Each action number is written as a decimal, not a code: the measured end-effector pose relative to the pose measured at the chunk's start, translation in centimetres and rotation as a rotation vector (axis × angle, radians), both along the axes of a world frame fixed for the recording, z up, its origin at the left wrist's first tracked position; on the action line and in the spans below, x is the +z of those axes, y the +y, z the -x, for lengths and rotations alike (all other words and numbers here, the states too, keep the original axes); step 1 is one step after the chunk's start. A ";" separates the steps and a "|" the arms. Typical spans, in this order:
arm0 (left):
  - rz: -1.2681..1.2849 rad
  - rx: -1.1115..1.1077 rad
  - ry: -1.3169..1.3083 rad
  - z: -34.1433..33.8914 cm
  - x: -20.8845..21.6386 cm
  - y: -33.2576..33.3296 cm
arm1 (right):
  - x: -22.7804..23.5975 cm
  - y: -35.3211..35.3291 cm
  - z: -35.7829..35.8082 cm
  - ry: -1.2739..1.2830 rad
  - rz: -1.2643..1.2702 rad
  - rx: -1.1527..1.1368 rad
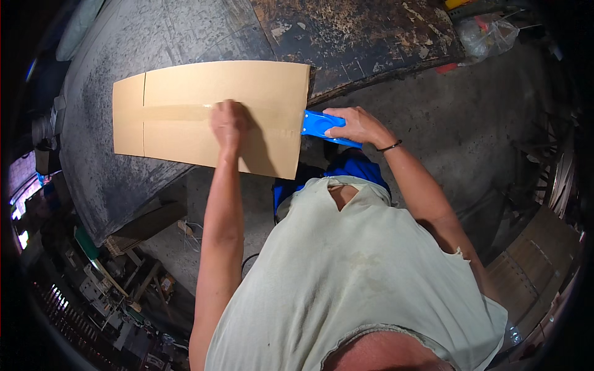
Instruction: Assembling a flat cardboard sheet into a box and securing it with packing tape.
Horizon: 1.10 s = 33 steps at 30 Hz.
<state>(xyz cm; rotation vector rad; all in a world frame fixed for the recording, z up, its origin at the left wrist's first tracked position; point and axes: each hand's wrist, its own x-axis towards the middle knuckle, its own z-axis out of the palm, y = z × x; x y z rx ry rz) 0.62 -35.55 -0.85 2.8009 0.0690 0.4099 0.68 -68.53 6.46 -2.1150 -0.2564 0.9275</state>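
Note:
A flat piece of brown cardboard (179,136), like a folded carton, lies on the dark worktable, its right end reaching past the table's edge. Along its middle runs a strip of clear tape (179,111). My left hand (229,127), curled into a fist, rests on the cardboard over that strip, and I see nothing in it. At the right end of the cardboard, my right hand (356,125) grips a blue tape dispenser (318,123), whose front touches or nearly touches the edge. The tape roll cannot be made out.
The scuffed worktable (185,31) stretches beyond the cardboard, with a peeling dark board (359,37) on its right part. A clear plastic bag (492,37) is at the far right. Clutter and a wooden stand (145,281) are at the lower left; flat cardboard (532,266) leans lower right.

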 end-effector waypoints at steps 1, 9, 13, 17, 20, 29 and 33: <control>0.614 -0.075 0.361 0.3 2.6 -2.1 | -0.5 -0.3 0.1 -0.019 -0.013 -0.029; -0.008 0.049 0.000 2.4 -2.9 4.3 | 1.1 0.9 0.2 0.021 0.014 -0.011; 0.124 -0.579 0.103 5.0 1.9 -5.2 | 1.4 0.8 -0.3 0.032 0.050 -0.024; 0.336 -0.308 0.187 1.7 1.1 0.7 | 0.7 0.5 -0.5 0.027 0.080 0.001; 0.569 -0.013 0.365 1.5 -0.4 2.2 | 1.1 0.8 -0.7 0.010 0.053 -0.019; 0.171 -0.268 0.064 -0.8 1.4 -3.3 | 0.5 0.3 -0.1 0.025 0.010 0.001; 0.045 -0.467 0.226 2.6 3.2 -7.9 | 0.3 0.0 -0.2 0.044 -0.002 -0.006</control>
